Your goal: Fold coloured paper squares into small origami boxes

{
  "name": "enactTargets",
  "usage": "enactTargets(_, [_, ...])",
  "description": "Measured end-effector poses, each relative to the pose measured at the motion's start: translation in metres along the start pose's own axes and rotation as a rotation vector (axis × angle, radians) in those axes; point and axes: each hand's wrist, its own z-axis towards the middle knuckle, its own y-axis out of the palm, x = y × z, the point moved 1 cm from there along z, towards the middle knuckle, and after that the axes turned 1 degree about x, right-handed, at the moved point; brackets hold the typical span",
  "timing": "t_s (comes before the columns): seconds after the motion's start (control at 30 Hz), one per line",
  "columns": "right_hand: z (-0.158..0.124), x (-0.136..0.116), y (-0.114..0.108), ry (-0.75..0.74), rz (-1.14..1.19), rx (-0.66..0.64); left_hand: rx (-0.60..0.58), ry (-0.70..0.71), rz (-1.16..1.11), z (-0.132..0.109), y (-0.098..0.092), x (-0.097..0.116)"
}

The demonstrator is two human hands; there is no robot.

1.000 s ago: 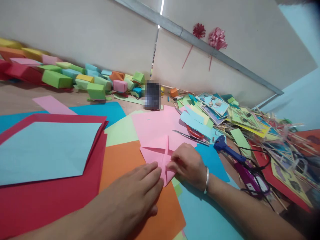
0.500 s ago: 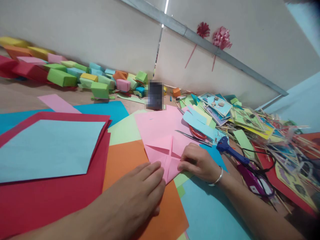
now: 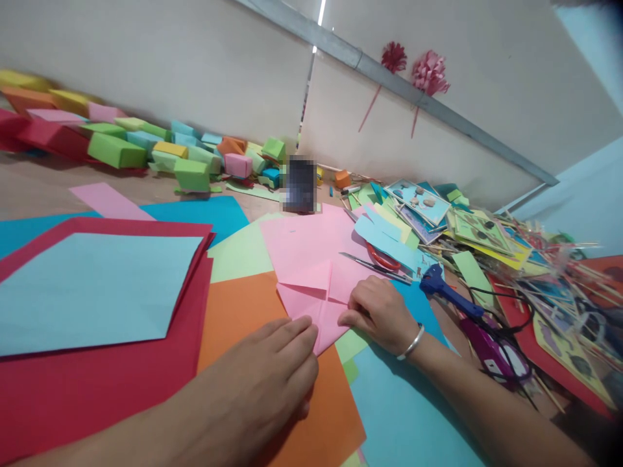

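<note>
A folded piece of pink paper [image 3: 311, 299] lies in front of me, its flaps meeting along a middle crease. My left hand [image 3: 280, 363] rests on its lower left corner, fingers laid flat and side by side, over an orange sheet [image 3: 233, 311]. At the right edge of the folded paper, my right hand [image 3: 377, 312] has its thumb and curled fingers closed on the pink paper. Beneath and behind it is a larger pink sheet [image 3: 302, 237]. Just beyond my right hand lie scissors [image 3: 377, 267] with red handles.
Red sheets [image 3: 97, 389] topped by a light blue sheet [image 3: 97, 285] lie left. Folded paper boxes [image 3: 119, 150] line the wall. To the right are a blue glue gun [image 3: 450, 292], a purple tool [image 3: 496, 357] with black cord, sticks and cards [image 3: 421, 201].
The flaps on the right half of the folded pink paper lie flatter, and the gap between them has narrowed. My right hand has shifted slightly left. My left hand has barely moved.
</note>
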Motion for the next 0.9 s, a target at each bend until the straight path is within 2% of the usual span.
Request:
enactTargets(0.23, [0.004, 0.002, 0.002, 0.056, 0.002, -0.090, 0.016, -0.048, -0.062, -0.001, 0.000, -0.001])
enactTargets(0.33, [0.005, 0.002, 0.002, 0.057, 0.010, -0.113, -0.035, -0.064, -0.037, 0.003, 0.006, -0.003])
enactTargets(0.43, [0.006, 0.002, 0.002, 0.062, 0.030, -0.117, -0.088, -0.043, -0.012, 0.006, 0.010, -0.004])
enactTargets(0.67, [0.005, 0.002, 0.003, 0.155, 0.144, -0.064, -0.115, -0.005, 0.009, 0.008, 0.007, -0.003])
enactTargets(0.77, [0.004, 0.001, 0.002, 0.219, 0.178, -0.044, -0.103, -0.032, -0.005, 0.006, 0.005, -0.006])
enactTargets(0.9, [0.003, 0.000, 0.002, 0.277, 0.190, -0.050, -0.026, 0.049, 0.065, 0.001, 0.005, -0.009])
